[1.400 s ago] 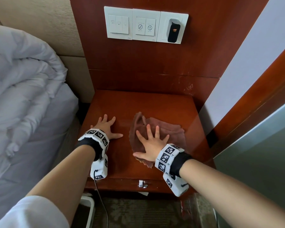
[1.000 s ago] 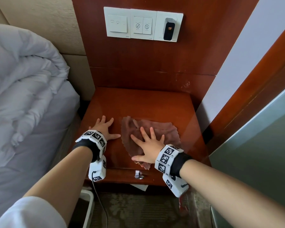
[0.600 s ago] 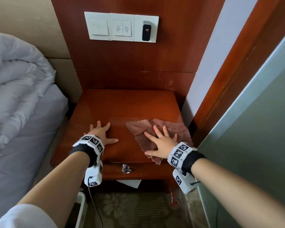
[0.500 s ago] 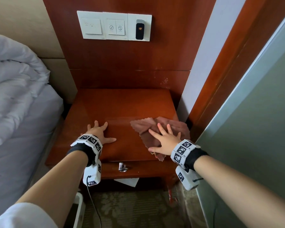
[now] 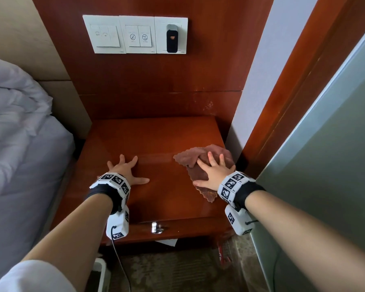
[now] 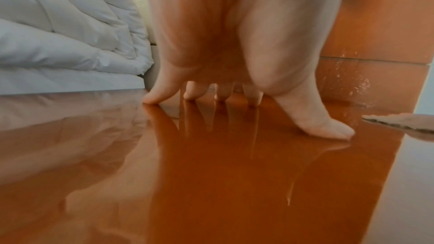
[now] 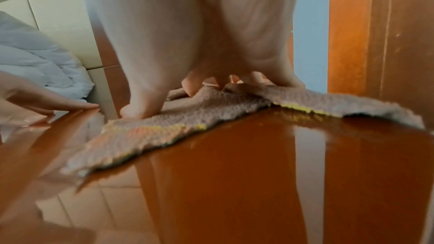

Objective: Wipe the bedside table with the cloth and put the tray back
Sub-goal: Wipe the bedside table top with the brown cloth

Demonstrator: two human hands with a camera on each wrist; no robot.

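A glossy reddish-brown bedside table (image 5: 156, 135) stands between the bed and a wall. A brown cloth (image 5: 190, 159) (image 7: 211, 110) lies bunched at its right edge. My right hand (image 5: 213, 169) (image 7: 187, 81) presses flat on the cloth with fingers spread. My left hand (image 5: 124, 169) (image 6: 234, 96) rests flat on the bare tabletop (image 6: 211, 173) to the left, fingers splayed, holding nothing. The cloth's edge (image 6: 399, 122) shows at the right of the left wrist view. No tray is in view.
A bed with a white duvet (image 5: 15, 127) lies close on the left. A switch panel (image 5: 135, 34) hangs on the wood wall behind. A wooden door frame (image 5: 282, 91) and a grey glass panel (image 5: 325, 144) stand right. A drawer knob (image 5: 156, 226) sits below the table's front edge.
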